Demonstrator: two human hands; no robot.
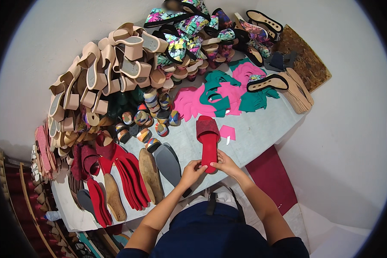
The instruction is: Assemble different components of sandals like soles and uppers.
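A red slide sandal (209,148) with a darker, textured strap lies over the white tabletop, its toe pointing away from me. My left hand (193,172) grips the left side of its heel. On the opposite side, my right hand (226,164) pinches the heel with the thumb on top. Just right of the strap is a small pink cut piece (227,132) with a white tag on it. Dark grey soles (168,162) lie to the left of my left hand, beside a wooden shoe last (150,174).
Beige heeled sandals (94,77) are piled at the far left, patterned ones (187,38) at the back. Pink and teal cutouts (219,94) cover the table's far middle. Red insoles (131,180) lie at the near left. Tan soles (299,92) are stacked at the right edge.
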